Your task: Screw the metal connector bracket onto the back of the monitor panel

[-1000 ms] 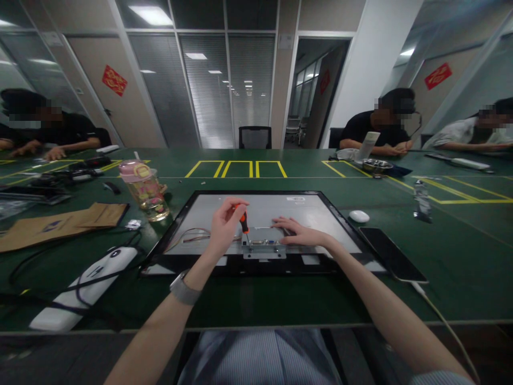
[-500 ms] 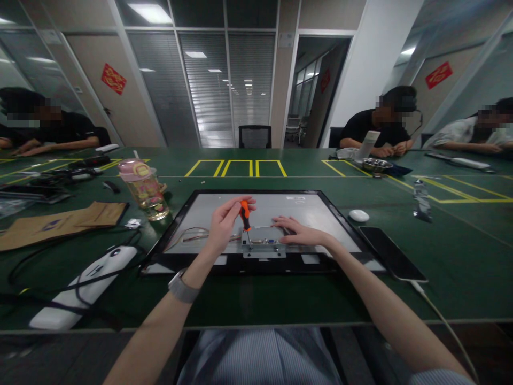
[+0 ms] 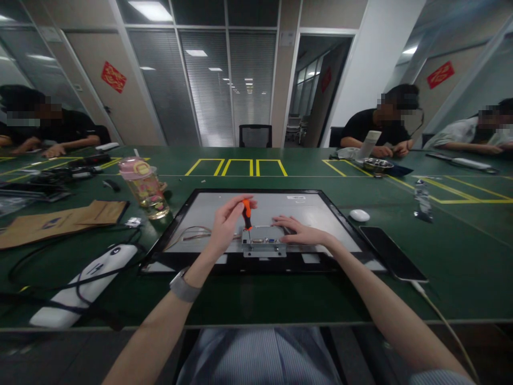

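the change over the last second is small: the left hand (image 3: 224, 224) has shifted its fingers around the screwdriver (image 3: 247, 215), so more of the orange handle shows than a second ago, and the handle's top has moved a little rightward, standing straighter. the tool remains at the left end of the metal box (image 3: 262, 233), so the work seems to be small turns or adjustments at one spot rather than a move to another. the right hand (image 3: 298, 232) has hardly moved; it lies loose and spread at the box's right end, which likely helps to steady it.

the left fingertips and thumb pinch the handle; the right hand grasps nothing that shows. the screwdriver stands over the grey-backed panel (image 3: 320, 214), its long axis close to upright, handle uppermost and leaning slightly to the person's left, shaft pointing down. the tip is small and dim, so it probably meets the box near its left end, though no screw head can be made out.

the box's long axis runs left to right, with its row of ports (image 3: 271, 240) facing the person. the panel's longer sides run the same way, and the thin cables (image 3: 194, 230) lie left of the box.
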